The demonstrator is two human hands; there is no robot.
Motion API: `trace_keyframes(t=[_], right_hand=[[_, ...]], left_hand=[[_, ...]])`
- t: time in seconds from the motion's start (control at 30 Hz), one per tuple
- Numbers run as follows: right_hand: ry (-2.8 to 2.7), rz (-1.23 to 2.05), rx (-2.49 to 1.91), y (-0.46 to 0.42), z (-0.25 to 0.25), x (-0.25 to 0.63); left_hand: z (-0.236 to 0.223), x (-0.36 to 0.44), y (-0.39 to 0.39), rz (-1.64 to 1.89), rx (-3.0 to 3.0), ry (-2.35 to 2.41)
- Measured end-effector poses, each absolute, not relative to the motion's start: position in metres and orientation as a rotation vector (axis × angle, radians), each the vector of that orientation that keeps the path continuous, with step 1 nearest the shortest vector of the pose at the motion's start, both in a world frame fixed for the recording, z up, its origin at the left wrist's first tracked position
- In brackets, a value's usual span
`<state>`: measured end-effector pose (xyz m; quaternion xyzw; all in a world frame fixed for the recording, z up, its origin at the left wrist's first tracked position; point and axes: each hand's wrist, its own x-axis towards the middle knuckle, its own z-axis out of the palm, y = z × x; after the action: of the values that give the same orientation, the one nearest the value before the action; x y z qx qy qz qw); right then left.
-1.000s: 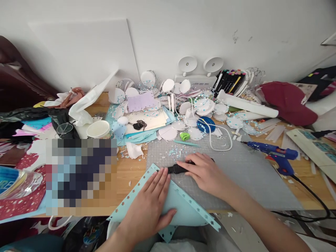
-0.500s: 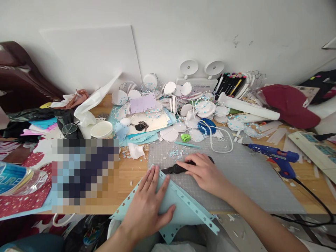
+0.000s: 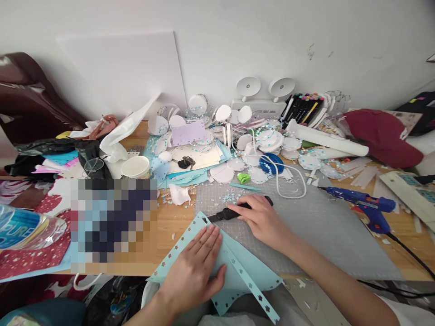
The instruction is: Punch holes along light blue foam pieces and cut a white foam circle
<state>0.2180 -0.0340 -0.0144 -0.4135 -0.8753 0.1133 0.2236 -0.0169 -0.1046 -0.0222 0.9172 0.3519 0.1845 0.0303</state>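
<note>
My left hand [image 3: 197, 266] lies flat, fingers together and stretched out, pressing a light blue paper sheet [image 3: 238, 271] with a star-punched border onto the table's front edge. My right hand [image 3: 260, 218] is closed round a black utility knife [image 3: 224, 214], its tip at the sheet's top corner. Both rest on a grey cutting mat [image 3: 306, 226]. A punched strip of the sheet's right border stands slightly apart from the sheet.
A blue glue gun [image 3: 363, 201] with a black cord lies on the mat's right. White paper discs, markers [image 3: 301, 106], a paper cup [image 3: 135, 166], a maroon cap [image 3: 384, 136] and scraps crowd the back. A plastic bottle [image 3: 23, 228] sits far left.
The knife tip has slid left to the sheet's top corner. The border strip on the right edge has parted more from the sheet. My left hand shifted slightly down.
</note>
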Motion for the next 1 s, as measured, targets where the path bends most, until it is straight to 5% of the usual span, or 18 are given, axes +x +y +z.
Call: trace_keyframes(t=[1.0], right_hand=[[-2.511,0.14,-1.197,-0.025,-0.01,0.185]], left_hand=[[-0.016,-0.019,-0.102,0.495,2.854,1.017]])
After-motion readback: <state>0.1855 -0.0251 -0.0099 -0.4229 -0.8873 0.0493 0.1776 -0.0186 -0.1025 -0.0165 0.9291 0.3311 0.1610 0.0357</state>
